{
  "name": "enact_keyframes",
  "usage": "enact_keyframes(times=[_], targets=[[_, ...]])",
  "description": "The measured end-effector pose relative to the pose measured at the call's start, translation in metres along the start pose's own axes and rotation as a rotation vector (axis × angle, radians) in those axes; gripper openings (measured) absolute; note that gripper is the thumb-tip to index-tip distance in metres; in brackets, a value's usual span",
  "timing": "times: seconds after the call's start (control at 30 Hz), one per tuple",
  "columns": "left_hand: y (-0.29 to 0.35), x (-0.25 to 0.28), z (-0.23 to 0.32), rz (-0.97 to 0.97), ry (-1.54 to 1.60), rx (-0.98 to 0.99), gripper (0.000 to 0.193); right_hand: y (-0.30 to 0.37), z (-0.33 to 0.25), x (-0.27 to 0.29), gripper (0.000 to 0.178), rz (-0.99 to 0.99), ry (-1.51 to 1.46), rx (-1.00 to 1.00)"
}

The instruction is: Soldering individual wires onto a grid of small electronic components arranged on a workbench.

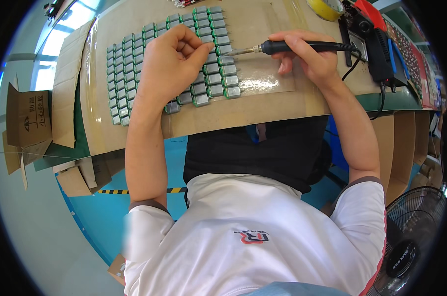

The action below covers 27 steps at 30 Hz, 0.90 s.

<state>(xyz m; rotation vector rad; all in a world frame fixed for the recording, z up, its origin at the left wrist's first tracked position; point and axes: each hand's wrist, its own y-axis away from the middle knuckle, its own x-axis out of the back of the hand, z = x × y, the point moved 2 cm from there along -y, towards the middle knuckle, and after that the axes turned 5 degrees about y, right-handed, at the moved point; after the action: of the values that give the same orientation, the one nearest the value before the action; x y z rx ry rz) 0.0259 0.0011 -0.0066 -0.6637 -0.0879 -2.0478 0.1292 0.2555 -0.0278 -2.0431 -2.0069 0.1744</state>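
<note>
Soldering iron (273,47) points left, clamped by right fingers (304,50); left fingers (188,33) curl together.

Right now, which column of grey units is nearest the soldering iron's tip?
The rightmost column: the soldering iron in the right hand has its tip there; the other columns sit farther left.

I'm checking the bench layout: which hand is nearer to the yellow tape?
Right. The right hand, holding the iron, is below the yellow tape in the picture; the left hand is farther left, over the grey parts.
</note>
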Motion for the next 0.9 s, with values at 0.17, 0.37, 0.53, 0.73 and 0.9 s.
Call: enact_keyframes(times=[0.17, 0.37, 0.53, 0.73, 0.9], targets=[[0.0018, 0.0026, 0.0008, -0.095, -0.024, -0.002, 0.01, 0.0007, -0.0013, 0.0008, 0.028, -0.041, 0.022, 0.011], [0.0044, 0.0013, 0.0009, -0.208, -0.068, -0.002, 0.008, 0.0007, -0.0021, 0.0004, 0.024, -0.044, -0.003, 0.005], [0.0045, 0.0019, 0.0, -0.22, -0.067, -0.001, 0.008, 0.0001, -0.0047, -0.002, 0.023, -0.045, 0.008, 0.002], [0.0041, 0.001, 0.0008, -0.225, -0.073, 0.015, 0.008, 0.0005, -0.0044, -0.0019, 0.023, -0.049, 0.012, -0.01], [0.0045, 0.0012, 0.001, -0.223, -0.082, 0.019, 0.008, 0.0002, -0.0052, -0.003, 0.023, -0.053, 0.004, -0.007]])
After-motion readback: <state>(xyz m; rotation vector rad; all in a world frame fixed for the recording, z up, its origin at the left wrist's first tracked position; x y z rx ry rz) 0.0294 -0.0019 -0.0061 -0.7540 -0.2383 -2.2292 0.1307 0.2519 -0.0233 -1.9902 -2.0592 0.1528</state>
